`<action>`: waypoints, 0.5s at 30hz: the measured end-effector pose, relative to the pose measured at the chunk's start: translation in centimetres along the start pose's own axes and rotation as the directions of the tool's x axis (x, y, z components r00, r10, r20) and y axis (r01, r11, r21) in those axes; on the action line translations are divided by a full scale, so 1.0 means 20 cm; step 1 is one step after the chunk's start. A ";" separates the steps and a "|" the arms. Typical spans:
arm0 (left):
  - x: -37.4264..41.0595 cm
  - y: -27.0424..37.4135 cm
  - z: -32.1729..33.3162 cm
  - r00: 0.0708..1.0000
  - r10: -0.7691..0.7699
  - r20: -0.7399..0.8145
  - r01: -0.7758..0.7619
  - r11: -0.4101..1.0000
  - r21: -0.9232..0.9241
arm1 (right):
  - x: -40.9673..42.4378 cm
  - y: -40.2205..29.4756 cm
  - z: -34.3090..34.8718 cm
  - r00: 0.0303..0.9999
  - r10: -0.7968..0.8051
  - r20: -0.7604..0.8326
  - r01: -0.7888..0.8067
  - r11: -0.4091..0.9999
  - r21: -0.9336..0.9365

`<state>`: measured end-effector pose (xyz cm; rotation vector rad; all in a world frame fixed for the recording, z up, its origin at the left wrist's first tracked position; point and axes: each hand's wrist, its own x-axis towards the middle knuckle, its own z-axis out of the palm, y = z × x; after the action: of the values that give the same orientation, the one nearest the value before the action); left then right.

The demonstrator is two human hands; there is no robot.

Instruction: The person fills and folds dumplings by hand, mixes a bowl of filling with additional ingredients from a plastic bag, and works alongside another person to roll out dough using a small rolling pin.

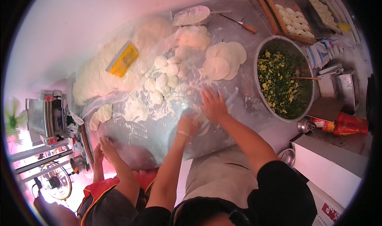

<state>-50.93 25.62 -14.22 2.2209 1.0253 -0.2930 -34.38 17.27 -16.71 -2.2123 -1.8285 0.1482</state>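
Note:
My right hand [214, 106] lies palm down over the floury metal worktop [155, 136], its fingers spread. Beside it, my left hand [188, 126] is low over the worktop and blurred, so its grip is unclear. A pale patch, perhaps dough, shows between the hands; its shape cannot be made out. Beyond my right fingers lies an overlapping stack of flat round dough wrappers [225, 60]. Small dough balls [162, 83] sit in a floured cluster farther left. A heap of loose flour [135, 108] lies nearby.
A large metal bowl [256, 77] of chopped greens and yellow bits stands right. Behind are a scoop [191, 16], a wooden-handled tool [249, 27] and a wooden tray [271, 15] of filled dough pieces. A yellow scraper [123, 59] rests on plastic-covered dough [98, 68]. A co-worker's hands [106, 150] work left.

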 end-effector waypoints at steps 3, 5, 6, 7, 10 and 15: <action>0.12 0.00 -0.06 0.970 0.243 -0.007 -0.239 0.960 0.143 | 0.25 -0.04 0.02 0.985 0.048 -0.168 -0.034 0.996 0.081; 0.08 -0.13 0.02 0.971 0.235 -0.041 -0.225 0.961 0.160 | 0.04 -0.05 0.04 1.000 0.004 -0.018 -0.002 0.995 0.096; 0.04 -0.18 0.07 0.980 0.170 -0.104 -0.167 0.985 0.029 | -0.15 -0.03 0.04 0.998 -0.016 0.062 0.012 0.999 0.052; 0.00 -0.23 0.09 0.983 0.097 -0.157 -0.115 0.988 -0.106 | -0.37 -0.01 -0.01 0.990 -0.037 0.139 0.027 0.997 0.072; -0.12 -0.43 0.26 0.981 -0.192 -0.025 0.118 0.698 -0.706 | -0.57 0.04 -0.15 0.979 -0.134 0.155 0.117 0.986 0.116; -0.07 -0.11 0.13 0.994 -0.027 -0.104 0.013 0.992 -0.128 | -0.01 -0.04 -0.01 0.998 -0.051 -0.024 0.052 0.998 0.022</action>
<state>-53.32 24.11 -16.50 2.1304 1.0917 -0.1163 -35.20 17.15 -16.31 -2.1401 -1.8602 0.1318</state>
